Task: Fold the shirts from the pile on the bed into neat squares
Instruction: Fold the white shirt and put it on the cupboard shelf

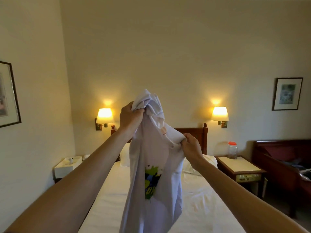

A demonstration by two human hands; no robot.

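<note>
A white T-shirt point(151, 195) with a green, blue and black print hangs in the air above the bed point(202, 207). My left hand point(130, 117) grips a bunched part of its top, raised high. My right hand point(191, 147) pinches the fabric lower and to the right, near the collar. The shirt's lower edge runs out of the frame at the bottom. No pile of shirts is in view.
White pillows point(196, 165) lie at the wooden headboard point(196, 135). Two lit wall lamps point(104, 116) flank it. A nightstand point(240, 167) with a red-lidded jar point(232, 150) stands right, a dark sofa point(286, 165) beyond it. A white box point(67, 166) sits left.
</note>
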